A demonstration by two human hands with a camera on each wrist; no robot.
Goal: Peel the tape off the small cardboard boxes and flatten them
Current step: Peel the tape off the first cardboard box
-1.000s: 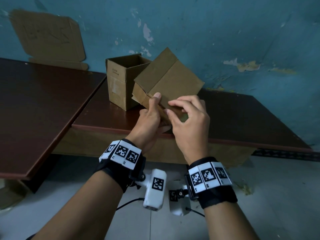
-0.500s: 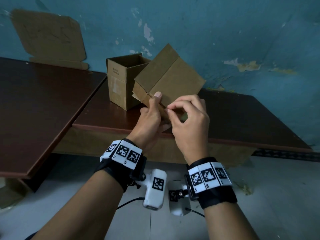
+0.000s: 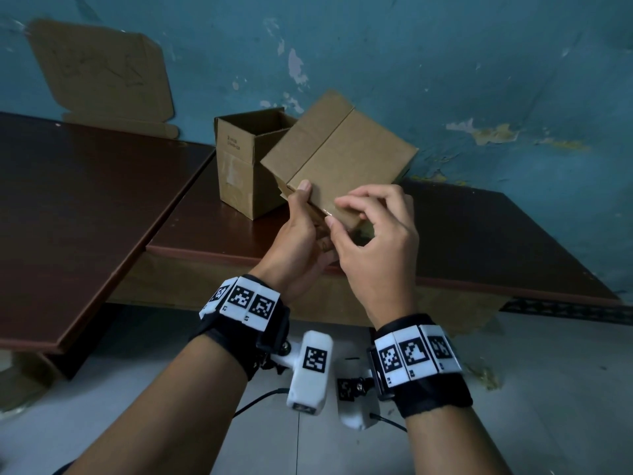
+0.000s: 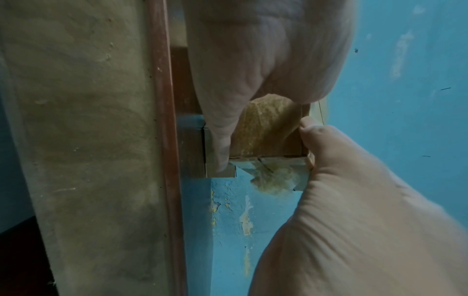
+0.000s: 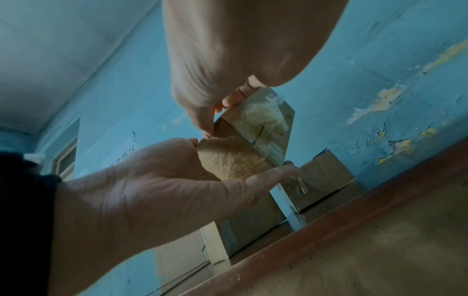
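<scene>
**Small box held tilted in both hands, above tabletop edge**

Held box (image 3: pixel 337 159): plain brown cardboard, off the tabletop (image 3: pixel 479 234), tipped on a diagonal. Long seam across its upper face runs from beside the left thumb up and away toward the wall. Flaps at the near lower end, between the two hands. No print readable on this box.

Left hand (image 3: pixel 301 231): under and left of the box, thumb laid up along the near left corner, fingers curled round the underside. Clamped on the box.

Right hand (image 3: pixel 373 241): at the box's near right corner, forefinger and thumb curled in and closed on the edge where glossy clear tape (image 5: pixel 263 120) shows. Right wrist view has tape wrinkled across the end flaps and the adjoining side.

Second box (image 3: pixel 245 169): beyond the left hand, standing upright on the tabletop, top open, clear tape strip down its near face. Small dark print near its upper corner, too small to read.

Flattened cardboard (image 3: pixel 102 77): far left of the left hand, leaning on the blue wall (image 3: pixel 479 63). Faint marks on it, illegible.

Handwritten characters on the wall in the right wrist view, not legible.
</scene>
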